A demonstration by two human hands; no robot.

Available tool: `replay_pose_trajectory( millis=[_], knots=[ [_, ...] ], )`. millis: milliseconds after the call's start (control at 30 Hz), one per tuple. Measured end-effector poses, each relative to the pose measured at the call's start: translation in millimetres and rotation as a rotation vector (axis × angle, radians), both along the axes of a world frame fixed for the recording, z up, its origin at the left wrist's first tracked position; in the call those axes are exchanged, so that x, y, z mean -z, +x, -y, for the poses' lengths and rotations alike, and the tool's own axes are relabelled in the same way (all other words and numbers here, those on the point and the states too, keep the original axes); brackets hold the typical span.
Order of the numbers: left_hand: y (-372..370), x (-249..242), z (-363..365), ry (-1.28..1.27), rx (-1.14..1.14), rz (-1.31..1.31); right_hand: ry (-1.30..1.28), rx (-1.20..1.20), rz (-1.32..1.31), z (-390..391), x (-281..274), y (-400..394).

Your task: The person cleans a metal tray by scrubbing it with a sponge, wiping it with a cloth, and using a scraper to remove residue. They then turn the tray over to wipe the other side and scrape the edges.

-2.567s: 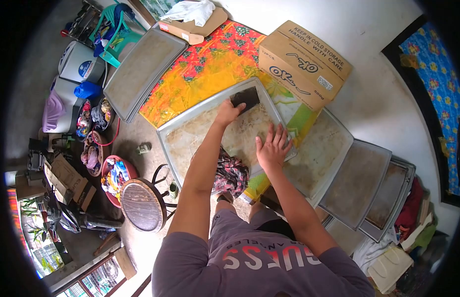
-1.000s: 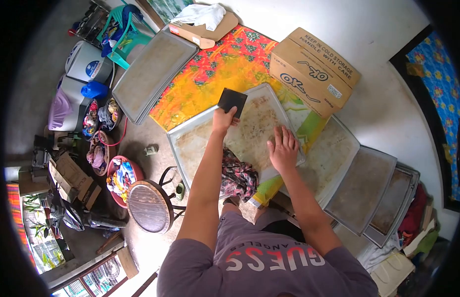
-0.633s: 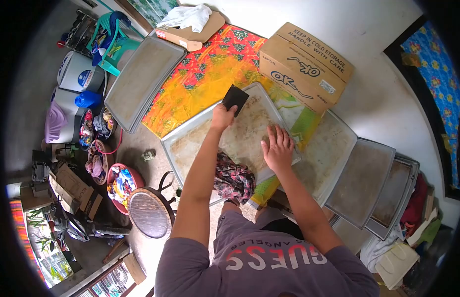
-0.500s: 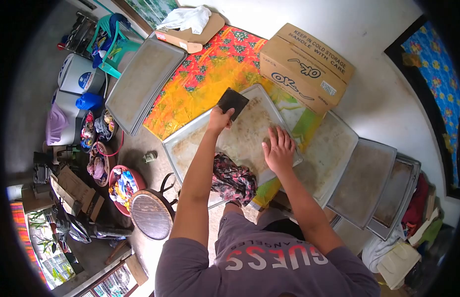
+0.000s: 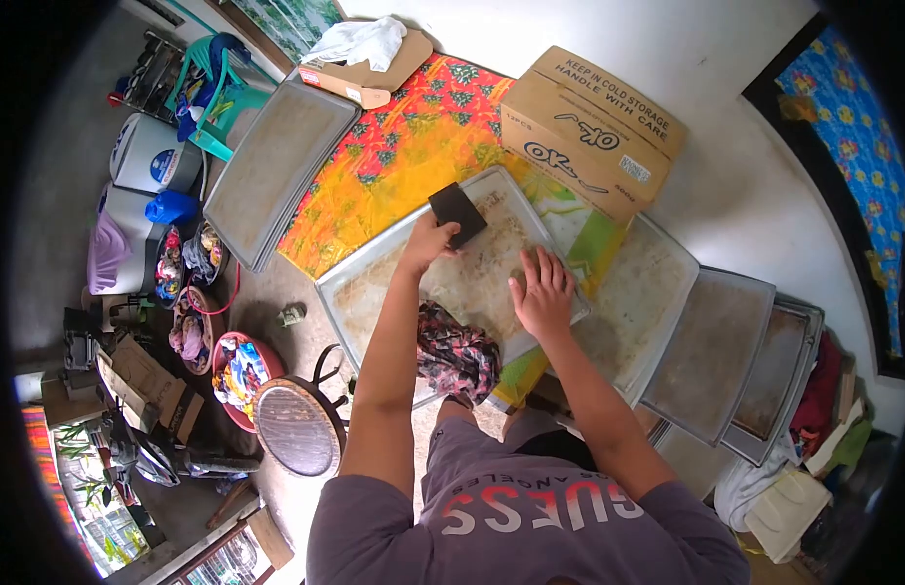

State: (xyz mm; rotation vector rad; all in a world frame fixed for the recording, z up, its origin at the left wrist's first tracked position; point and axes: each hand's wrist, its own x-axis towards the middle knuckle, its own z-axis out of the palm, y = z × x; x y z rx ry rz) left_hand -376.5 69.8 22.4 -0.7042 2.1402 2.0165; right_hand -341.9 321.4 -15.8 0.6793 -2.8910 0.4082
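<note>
A stained metal tray (image 5: 374,302) lies on the table over a patterned cover. My left hand (image 5: 430,244) grips a flat black scraper-like piece (image 5: 458,215) by its lower edge, over the upper part of the tray. To the right, my right hand (image 5: 544,291) rests on the tray with its fingers spread, holding nothing. Nearer my body, a crumpled dark floral cloth (image 5: 456,351) lies on the tray's near edge.
Stacked trays (image 5: 267,166) stand at the left, and more trays (image 5: 711,351) at the right. A cardboard carton (image 5: 594,132) and an open box with white cloth (image 5: 365,90) sit at the back. A round stool (image 5: 298,427) is at the lower left.
My left hand has tilted the black piece and brought it slightly lower over the tray. My right hand stays about where it was. The whole view has shifted slightly.
</note>
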Motion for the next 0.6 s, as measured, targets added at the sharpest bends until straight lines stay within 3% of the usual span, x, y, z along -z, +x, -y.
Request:
replay_pose_trajectory(
  millis=[33,300,500,600],
  knots=[
    [3,-15,0,0.076,-0.029,-0.052,-0.005,-0.001,-0.007,1,1,0],
    [-57,-12,21,-0.501,0.099,0.201,-0.04,0.002,-0.007,1,-1,0],
    [-67,-10,-5,-0.956,0.384,0.232,-0.038,0.005,-0.021,0,1,0],
    [-70,-13,-6,-1.052,0.228,0.249,-0.043,0.004,-0.018,0,2,1]
  ],
)
